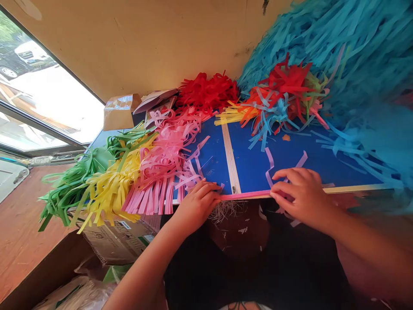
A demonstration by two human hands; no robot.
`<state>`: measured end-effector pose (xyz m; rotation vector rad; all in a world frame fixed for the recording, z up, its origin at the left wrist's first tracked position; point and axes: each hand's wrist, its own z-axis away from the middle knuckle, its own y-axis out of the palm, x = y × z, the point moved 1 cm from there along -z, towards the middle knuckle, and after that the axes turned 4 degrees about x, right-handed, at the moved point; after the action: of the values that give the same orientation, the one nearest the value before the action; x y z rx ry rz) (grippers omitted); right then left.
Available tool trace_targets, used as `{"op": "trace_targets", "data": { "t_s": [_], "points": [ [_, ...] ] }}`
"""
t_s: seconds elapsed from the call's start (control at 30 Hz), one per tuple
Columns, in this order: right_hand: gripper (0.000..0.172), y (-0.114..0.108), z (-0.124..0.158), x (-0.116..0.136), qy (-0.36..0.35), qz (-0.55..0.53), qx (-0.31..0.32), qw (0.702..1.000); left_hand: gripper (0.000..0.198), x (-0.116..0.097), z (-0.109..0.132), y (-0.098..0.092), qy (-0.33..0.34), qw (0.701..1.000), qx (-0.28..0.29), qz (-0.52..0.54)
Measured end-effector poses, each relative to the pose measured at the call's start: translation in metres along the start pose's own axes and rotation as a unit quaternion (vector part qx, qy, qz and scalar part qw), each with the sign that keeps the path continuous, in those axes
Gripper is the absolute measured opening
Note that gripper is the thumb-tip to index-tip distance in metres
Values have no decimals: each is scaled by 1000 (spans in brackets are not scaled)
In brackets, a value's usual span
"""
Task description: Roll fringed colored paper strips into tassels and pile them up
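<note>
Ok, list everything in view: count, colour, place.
board: one, blue, centre, under the hands
edge strip: one, pink, board's near edge
green strips: bunch, green, left of board
yellow strips: bunch, yellow, beside the green
pink strips: bunch, pink, beside the yellow
red strips: bunch, red, far end
mixed strips: bunch, red, orange, blue, far side of board
turquoise strips: large mass, turquoise, right
cardboard box: one, brown, below the yellow strips
packet: one, tan, far corner
left hand: one, at board's near edge
right hand: one, on the edge strip
</note>
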<state>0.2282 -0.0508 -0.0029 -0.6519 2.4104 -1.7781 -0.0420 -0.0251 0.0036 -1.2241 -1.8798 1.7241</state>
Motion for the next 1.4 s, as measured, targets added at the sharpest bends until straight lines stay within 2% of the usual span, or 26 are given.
{"op": "trace_targets", "data": {
  "t_s": [0.1, 0.2, 0.37, 0.5, 0.57, 0.63, 0.7, 0.77, 0.83, 0.9, 1.0, 1.07, 1.27, 1.4],
  "points": [
    [15, 0, -8, -1, 84, -24, 70, 994, 15, -4, -4, -6, -64, 998, 23, 18],
    [14, -3, -19, 0, 131, -38, 132, 982, 11, -9, -10, -13, -126, 990, 61, 7],
    [15, -9, -32, 1, 148, -23, 210, 966, 7, -15, -23, -13, -157, 983, 94, -9],
    [9, -11, -39, 3, 128, 15, 243, 961, 7, -16, -29, -11, -169, 979, 107, -42],
    [4, -13, -43, 6, 118, 35, 251, 960, 7, -18, -30, -11, -149, 980, 112, -68],
    [5, -14, -46, 11, 119, 46, 265, 956, 22, -23, -29, -12, -107, 983, 86, -119],
    [7, -16, -49, 16, 124, 49, 285, 949, 38, -32, -28, -9, -35, 981, 36, -188],
    [5, -17, -50, 20, 126, 53, 297, 945, 42, -44, -27, -1, 51, 968, 10, -244],
    [4, -18, -50, 23, 123, 60, 298, 945, 41, -55, -27, 12, 114, 956, 31, -267],
    [5, -19, -50, 24, 121, 69, 298, 944, 44, -62, -27, 27, 127, 954, 66, -265],
    [6, -20, -50, 24, 122, 82, 305, 941, 57, -67, -26, 43, 89, 960, 86, -250],
    [6, -19, -50, 24, 122, 87, 306, 940, 61, -65, -23, 45, 52, 964, 80, -247],
    [5, -19, -50, 25, 136, 83, 339, 927, 57, -54, 0, 31, -42, 963, 59, -259],
    [6, -19, -51, 24, 144, 69, 356, 921, 51, -49, 9, 29, -108, 955, 37, -274]
  ]
}}
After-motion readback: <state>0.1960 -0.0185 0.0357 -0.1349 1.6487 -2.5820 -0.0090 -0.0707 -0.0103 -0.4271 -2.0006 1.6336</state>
